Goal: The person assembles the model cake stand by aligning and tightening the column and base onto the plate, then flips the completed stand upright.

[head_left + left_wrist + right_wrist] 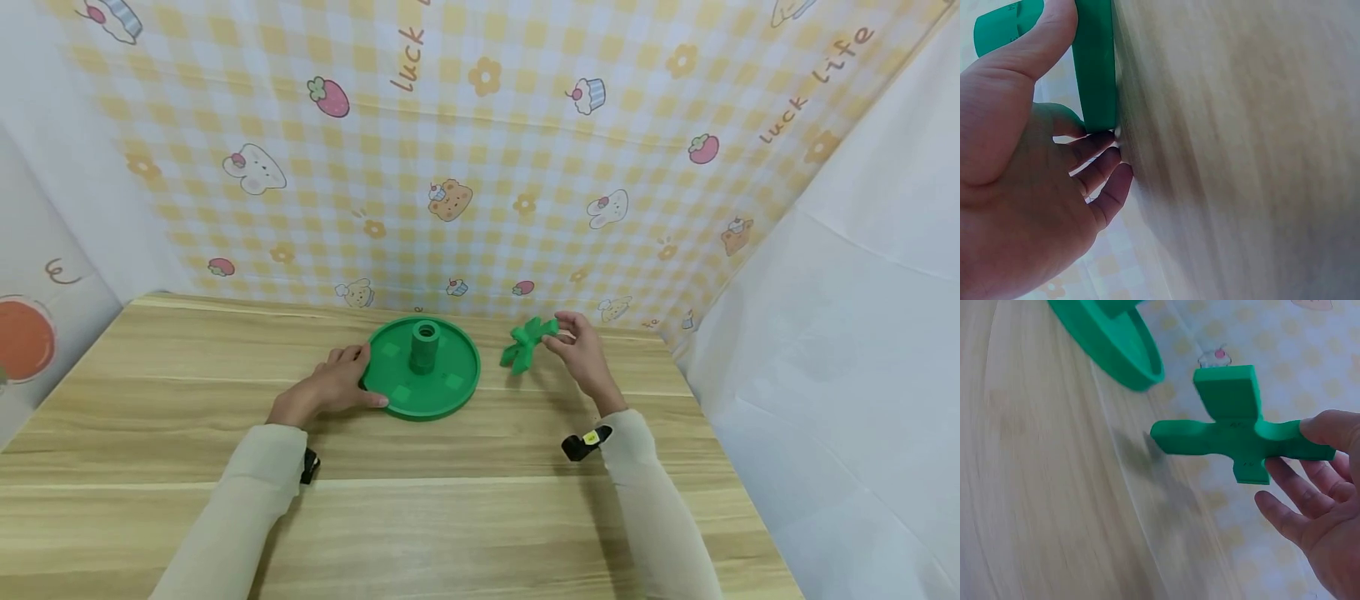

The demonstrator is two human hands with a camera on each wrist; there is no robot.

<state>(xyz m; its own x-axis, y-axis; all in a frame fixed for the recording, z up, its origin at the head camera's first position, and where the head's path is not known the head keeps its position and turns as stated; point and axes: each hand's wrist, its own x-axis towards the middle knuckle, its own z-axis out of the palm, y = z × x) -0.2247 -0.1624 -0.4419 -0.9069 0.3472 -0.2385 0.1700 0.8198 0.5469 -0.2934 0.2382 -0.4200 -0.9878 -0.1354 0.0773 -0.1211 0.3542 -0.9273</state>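
A round green base (pixel 450 400) with a raised rim lies on the table, and a hollow green post (pixel 424 348) stands upright at its middle. My left hand (pixel 339 382) grips its left edge, thumb at the near side and fingers round the far side; the left wrist view shows this hand (pixel 1035 162) close up against the rim. To the right of the base, my right hand (pixel 583 354) pinches one arm of a green cross-shaped piece (pixel 527 340). In the right wrist view that cross-shaped piece (pixel 1235 437) is held above the table, apart from the base.
The wood-grain table (pixel 450 517) runs back to a yellow checked curtain (pixel 487 142) just behind the base. A white sheet (pixel 832 333) hangs along the right side. Both wrists carry a small black camera (pixel 585 443).
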